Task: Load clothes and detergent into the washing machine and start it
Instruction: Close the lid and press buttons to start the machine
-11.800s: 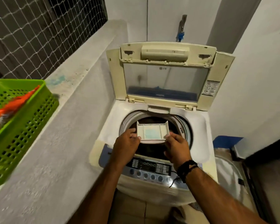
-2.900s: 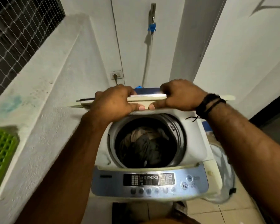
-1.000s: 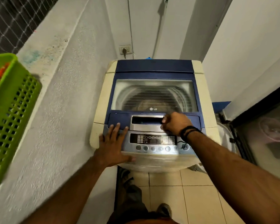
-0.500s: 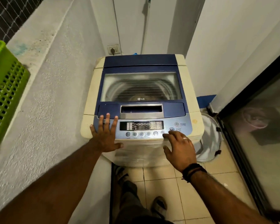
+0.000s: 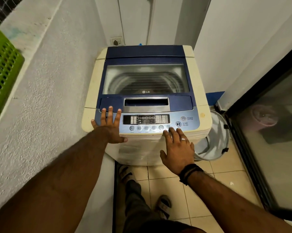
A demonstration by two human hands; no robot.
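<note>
On the washing machine (image 5: 146, 105) panel, left hand (image 5: 109, 127) flat, right hand (image 5: 176, 147) fingers spread.

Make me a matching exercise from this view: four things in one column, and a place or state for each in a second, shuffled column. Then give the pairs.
Things:
1. washing machine lid
2. left hand
3. right hand
4. green basket

Places or states:
A. fingertips at the row of round buttons, near the start/pause button
B. up on the ledge at far left
C. shut, drum visible through its window
D. flat on the left end of the control panel

Pairs: 1-C, 2-D, 3-A, 4-B
</note>
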